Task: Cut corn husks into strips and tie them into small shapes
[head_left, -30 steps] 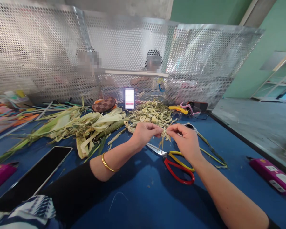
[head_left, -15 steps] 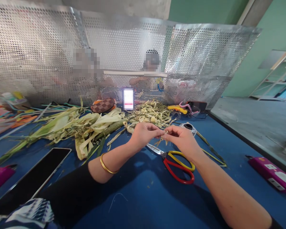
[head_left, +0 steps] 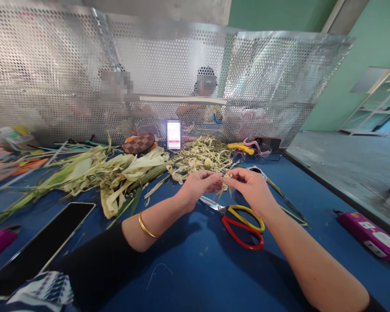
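My left hand point(head_left: 199, 185) and my right hand point(head_left: 248, 186) meet above the blue table point(head_left: 195, 268), fingertips pinched on a small bundle of dry husk strips point(head_left: 225, 178) between them. Loose ends of the strips hang down below the fingers. Just under my hands lie scissors with red and yellow handles point(head_left: 242, 220), blades pointing left. A gold bangle circles my left wrist.
A heap of corn husks and stalks point(head_left: 94, 171) lies to the left, and a pile of shredded husk point(head_left: 204, 157) behind my hands. A dark phone point(head_left: 45, 242) rests at left, a magenta box point(head_left: 368, 236) at right. Two people sit behind a perforated metal screen point(head_left: 169, 73).
My hands have stayed pinched on the husk strips, working them slightly; the fingers have shifted a little and the view has drifted.
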A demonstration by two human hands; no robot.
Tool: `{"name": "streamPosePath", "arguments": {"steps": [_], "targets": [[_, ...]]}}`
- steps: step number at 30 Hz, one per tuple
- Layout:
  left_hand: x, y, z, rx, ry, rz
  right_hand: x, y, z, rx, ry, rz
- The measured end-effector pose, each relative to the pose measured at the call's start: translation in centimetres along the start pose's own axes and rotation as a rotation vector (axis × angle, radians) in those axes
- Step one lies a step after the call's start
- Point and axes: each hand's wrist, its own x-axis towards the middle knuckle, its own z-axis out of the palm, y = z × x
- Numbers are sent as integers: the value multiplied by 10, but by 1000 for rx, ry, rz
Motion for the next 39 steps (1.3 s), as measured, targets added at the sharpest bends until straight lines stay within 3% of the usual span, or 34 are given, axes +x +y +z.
{"name": "streamPosePath", "arguments": {"steps": [4,10,15,23,28,34,39], "targets": [[-3,-1,3,73,-87,12,0,-1,0,39,18,35],[-4,-2,3,106,-25,69,0,-2,-5,45,-41,62],[-5,-1,4,171,-69,51,1,4,-8,-9,-86,45],[-2,-4,3,392,-105,167,1,0,-6,-42,-60,27],[-4,-9,3,387,-34,163,-1,-1,-2,-54,-56,47],[-6,-9,5,331,-46,102,0,3,-1,-68,-28,56],[-5,-9,4,309,15,74,-1,0,1,-58,-96,49]]}}
